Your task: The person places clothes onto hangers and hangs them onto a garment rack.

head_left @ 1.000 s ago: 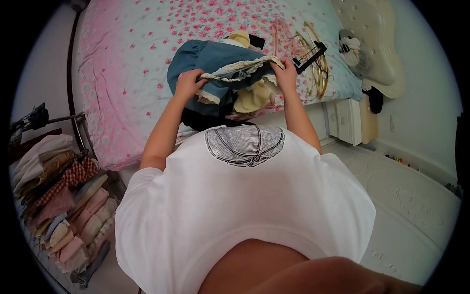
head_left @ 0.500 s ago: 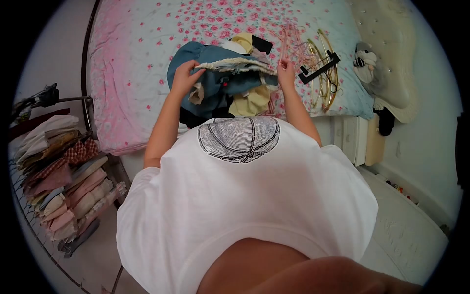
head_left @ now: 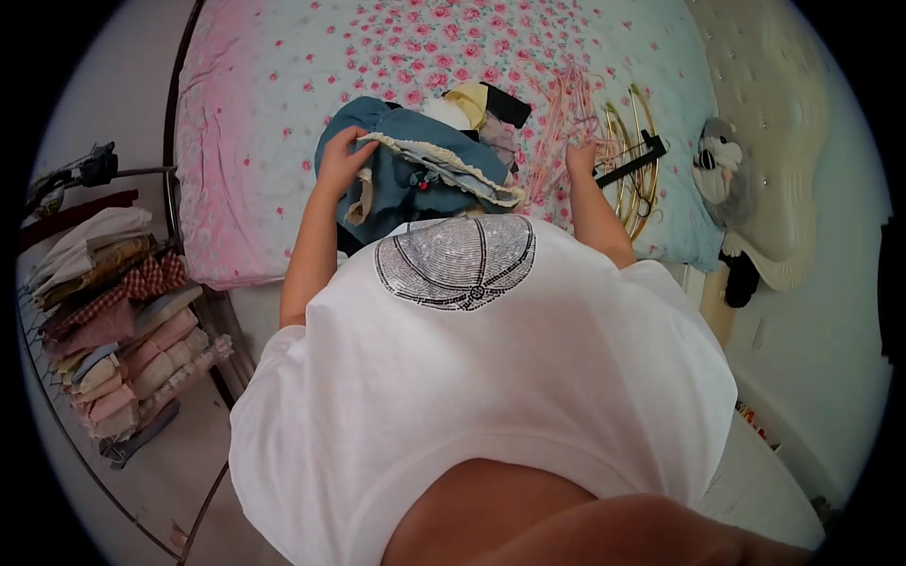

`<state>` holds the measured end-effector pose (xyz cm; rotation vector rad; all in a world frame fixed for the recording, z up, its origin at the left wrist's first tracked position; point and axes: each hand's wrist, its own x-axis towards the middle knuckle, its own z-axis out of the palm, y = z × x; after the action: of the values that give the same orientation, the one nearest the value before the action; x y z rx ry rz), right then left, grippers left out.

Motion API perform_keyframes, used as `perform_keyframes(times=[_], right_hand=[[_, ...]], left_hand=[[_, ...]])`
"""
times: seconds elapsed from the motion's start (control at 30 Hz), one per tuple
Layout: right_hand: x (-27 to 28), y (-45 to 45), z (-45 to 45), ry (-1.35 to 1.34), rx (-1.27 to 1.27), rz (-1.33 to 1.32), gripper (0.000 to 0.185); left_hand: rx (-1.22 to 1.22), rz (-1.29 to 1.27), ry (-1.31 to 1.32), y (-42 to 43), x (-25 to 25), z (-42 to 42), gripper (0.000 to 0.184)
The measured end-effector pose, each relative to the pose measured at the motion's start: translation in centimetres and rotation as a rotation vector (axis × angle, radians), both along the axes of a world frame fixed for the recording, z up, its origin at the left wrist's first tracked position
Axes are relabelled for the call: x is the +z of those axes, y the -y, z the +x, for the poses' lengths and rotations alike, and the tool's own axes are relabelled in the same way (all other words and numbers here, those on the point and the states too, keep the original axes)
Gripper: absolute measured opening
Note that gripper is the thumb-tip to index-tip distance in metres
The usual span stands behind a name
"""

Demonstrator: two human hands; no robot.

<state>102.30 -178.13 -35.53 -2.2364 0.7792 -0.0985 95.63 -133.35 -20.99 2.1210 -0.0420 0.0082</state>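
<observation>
Pinched in my left hand (head_left: 342, 158) is the cream lace-trimmed edge of a blue garment (head_left: 392, 121), which lies bunched on the bed with small red and dark details near its middle. My right hand (head_left: 581, 162) is off the garment, at the near side of a tangle of pink hangers (head_left: 563, 108). Its fingers are small and partly hidden, so whether they grip a hanger is unclear. Just right of it lie gold hangers (head_left: 645, 118) and a black hanger (head_left: 630, 162). Yellow cloth (head_left: 467, 102) and black cloth (head_left: 508, 106) lie beyond the blue garment.
The bed wears a flowered cover (head_left: 269, 123). A grey-and-white plush toy (head_left: 720, 156) rests by the cream headboard (head_left: 779, 132). To the left, a rack holds several hanging clothes (head_left: 123, 330). A black item (head_left: 741, 280) hangs near the bed's right corner.
My right hand has let go of the garment's lace edge and moved right to the hangers. That end of the edge has dropped, while my left hand keeps its hold.
</observation>
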Motion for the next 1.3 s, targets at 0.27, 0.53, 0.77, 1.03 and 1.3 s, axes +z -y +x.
perform_keyframes(times=[0.27,0.53,0.77,1.03,1.3], right_hand=[[0.0,-1.2,1.8,-0.182,-0.083,0.013,0.046],[0.3,0.0,2.0,-0.012,-0.194,-0.022,0.035],[-0.7,3.1,4.4,0.031,-0.303,0.691,0.023],[-4.4,-0.5,4.6,-0.210,-0.108,0.717,0.045],[-7.0,-2.7,1.0,-0.373,-0.064,0.658,0.049]], left_hand=[[0.066,-0.082,-0.107,-0.6,-0.2,1.9,0.017],[0.040,-0.068,-0.085,-0.9,-1.1,2.9,0.017],[0.021,-0.112,-0.091,-0.5,-0.9,3.5,0.017],[0.034,-0.072,-0.157,-0.3,-1.1,3.5,0.019],[0.050,-0.105,-0.264,0.1,-0.5,2.4,0.018]])
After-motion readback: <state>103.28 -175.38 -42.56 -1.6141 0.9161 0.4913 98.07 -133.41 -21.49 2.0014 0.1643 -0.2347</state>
